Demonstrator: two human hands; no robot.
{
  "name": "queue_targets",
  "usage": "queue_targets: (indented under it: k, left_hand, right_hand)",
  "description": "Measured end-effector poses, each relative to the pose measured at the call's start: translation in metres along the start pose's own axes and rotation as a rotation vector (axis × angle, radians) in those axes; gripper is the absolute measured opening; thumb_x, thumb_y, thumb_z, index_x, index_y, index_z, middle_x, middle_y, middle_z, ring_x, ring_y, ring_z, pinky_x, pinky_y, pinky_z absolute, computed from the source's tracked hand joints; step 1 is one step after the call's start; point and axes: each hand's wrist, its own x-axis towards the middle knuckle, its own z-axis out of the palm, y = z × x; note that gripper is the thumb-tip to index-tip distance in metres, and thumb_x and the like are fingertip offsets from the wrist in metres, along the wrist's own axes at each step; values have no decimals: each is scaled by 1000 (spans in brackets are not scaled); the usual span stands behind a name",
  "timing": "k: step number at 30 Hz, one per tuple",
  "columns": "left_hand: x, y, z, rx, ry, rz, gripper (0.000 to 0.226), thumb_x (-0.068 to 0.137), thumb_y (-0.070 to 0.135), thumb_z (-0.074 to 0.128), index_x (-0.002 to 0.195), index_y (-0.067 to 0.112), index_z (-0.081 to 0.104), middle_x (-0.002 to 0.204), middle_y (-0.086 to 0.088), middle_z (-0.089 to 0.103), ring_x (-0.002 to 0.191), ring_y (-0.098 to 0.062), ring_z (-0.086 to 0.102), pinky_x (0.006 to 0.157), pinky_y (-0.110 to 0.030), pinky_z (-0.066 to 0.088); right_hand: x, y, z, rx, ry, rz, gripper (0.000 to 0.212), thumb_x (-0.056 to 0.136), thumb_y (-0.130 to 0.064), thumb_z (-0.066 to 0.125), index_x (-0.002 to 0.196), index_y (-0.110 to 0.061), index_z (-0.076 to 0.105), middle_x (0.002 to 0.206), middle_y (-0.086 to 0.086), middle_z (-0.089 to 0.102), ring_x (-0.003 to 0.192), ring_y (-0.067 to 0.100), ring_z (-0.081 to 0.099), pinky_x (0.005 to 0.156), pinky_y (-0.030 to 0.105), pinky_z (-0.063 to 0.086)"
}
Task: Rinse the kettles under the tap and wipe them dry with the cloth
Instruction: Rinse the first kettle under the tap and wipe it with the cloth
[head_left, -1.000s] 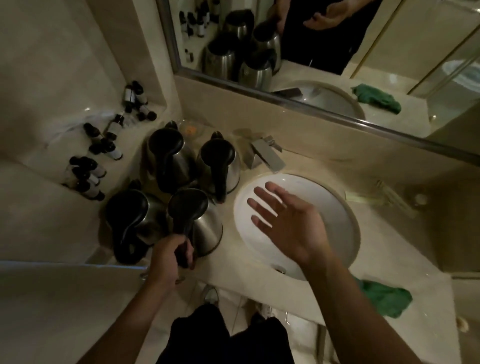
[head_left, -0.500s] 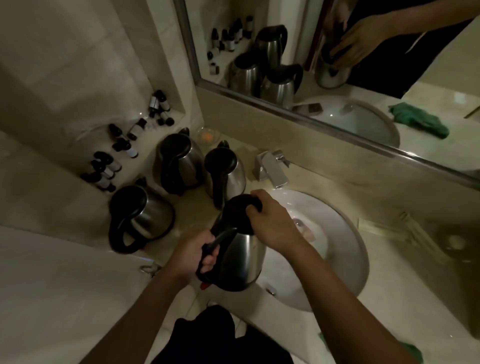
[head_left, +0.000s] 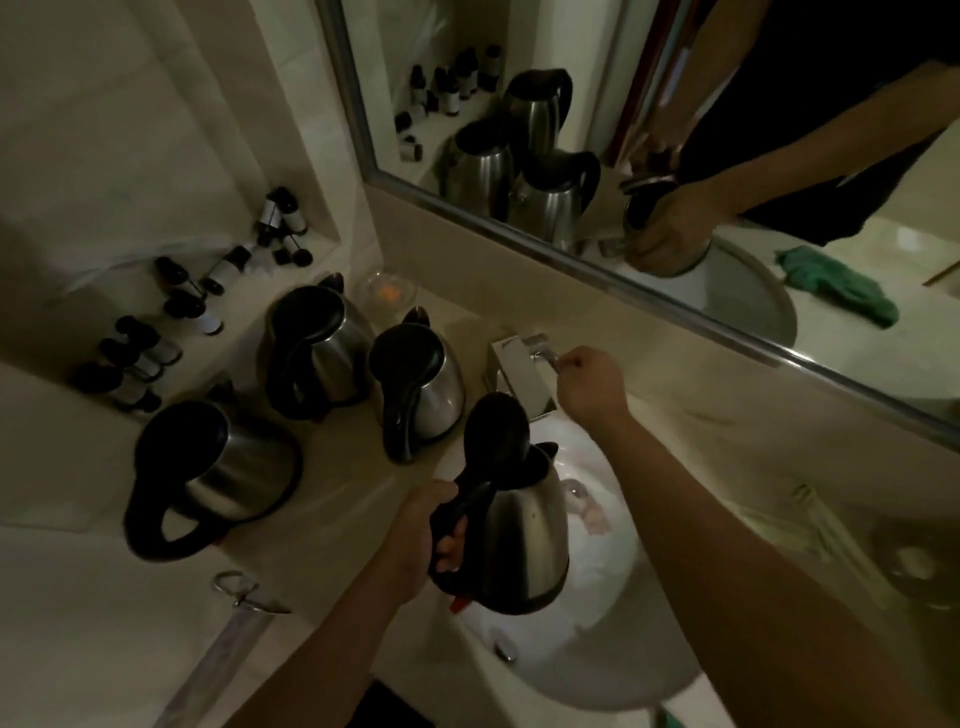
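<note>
- The left hand (head_left: 415, 540) grips the black handle of a steel kettle (head_left: 519, 540), fingers curled through the loop, and holds it above the white sink (head_left: 597, 649), off the bench (head_left: 332, 499).
- That kettle stands nearly upright, its long axis close to vertical and leaning a little; its spout points away from the person toward the tap (head_left: 519, 374), its handle points back toward the left hand, and its black lid (head_left: 493, 431) is flipped up.
- The right hand (head_left: 589, 384) is past the kettle, at the tap, fingers closed on the tap lever (head_left: 545, 356).
- Three more kettles stand on the bench left of the sink: a near one (head_left: 218, 467), a far one (head_left: 311, 348) and a middle one (head_left: 415, 384), handles toward the person.
- Small dark bottles (head_left: 171, 322) lie beyond them.
- A green cloth (head_left: 826, 286) shows only in the mirror (head_left: 571, 254).
</note>
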Motion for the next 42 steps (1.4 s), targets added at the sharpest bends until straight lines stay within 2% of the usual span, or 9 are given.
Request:
queue_targets:
  k: [5, 7, 11, 14, 17, 21, 25, 30, 42]
  left_hand:
    - [36, -10, -12, -58, 1, -34, 48, 98, 34, 41, 58, 9, 50, 48, -4, 38, 38, -14, 31, 41, -25, 24]
    - [47, -15, -15, -135, -24, -45, 44, 92, 37, 46, 59, 9, 49, 49, -4, 37, 37, -14, 30, 39, -24, 25]
    - [58, -25, -15, -185, -78, -17, 40, 82, 42, 52, 57, 10, 49, 52, -6, 36, 37, -14, 30, 39, -23, 25]
    - [64, -27, -10, -170, -127, 21, 40, 85, 43, 49, 59, 12, 47, 51, -4, 35, 39, -14, 29, 42, -25, 22]
    - [71, -25, -4, -216, -127, 29, 41, 85, 42, 46, 57, 13, 46, 49, -3, 34, 38, -14, 28, 43, -26, 20]
    - [79, -21, 1, -258, -153, 47, 39, 86, 41, 45, 59, 13, 43, 48, -3, 30, 39, -15, 25, 44, -27, 20]
    - [97, -23, 5, -286, -191, 49, 39, 88, 41, 42, 62, 13, 41, 47, -3, 29, 38, -15, 26, 41, -25, 24]
    - [111, -42, 3, -282, -187, 44, 40, 88, 42, 46, 63, 11, 44, 51, -5, 30, 39, -15, 27, 41, -25, 24]
    - [109, -52, 9, -368, -88, 37, 44, 97, 34, 39, 61, 13, 51, 51, -5, 35, 39, -14, 29, 45, -27, 18]
  right_hand:
    - [43, 13, 30, -288, -227, -13, 13, 96, -4, 58, 101, -4, 70, 106, 18, 69, 98, 34, 65, 81, 34, 49]
    - [50, 14, 30, -433, -215, -61, 19, 92, 2, 62, 110, 0, 70, 112, 17, 70, 102, 32, 66, 82, 33, 50]
    - [62, 16, 31, -268, -114, 7, 29, 96, 5, 49, 112, 2, 73, 117, 22, 71, 110, 39, 66, 97, 43, 53]
    - [57, 11, 31, -11, -107, 113, 30, 102, -16, 52, 102, 6, 72, 102, 24, 73, 95, 40, 68, 79, 47, 52]
    - [37, 17, 20, 28, -264, 239, 40, 95, -46, 64, 95, -7, 72, 98, 16, 71, 81, 25, 62, 66, 33, 44]
    - [30, 41, 10, -2, -372, 468, 96, 74, -68, 79, 143, -7, 52, 137, 20, 56, 109, 37, 60, 94, 49, 52]
    - [37, 49, 12, 134, -439, 625, 119, 58, -67, 89, 153, -15, 39, 145, 26, 48, 127, 50, 54, 104, 64, 47]
    - [32, 56, 13, 312, -509, 686, 125, 56, -61, 95, 158, -29, 30, 167, 23, 23, 149, 53, 29, 106, 75, 39]
    - [34, 58, 13, 246, -527, 634, 128, 53, -69, 92, 158, -25, 32, 162, 25, 33, 143, 56, 38, 100, 77, 40]
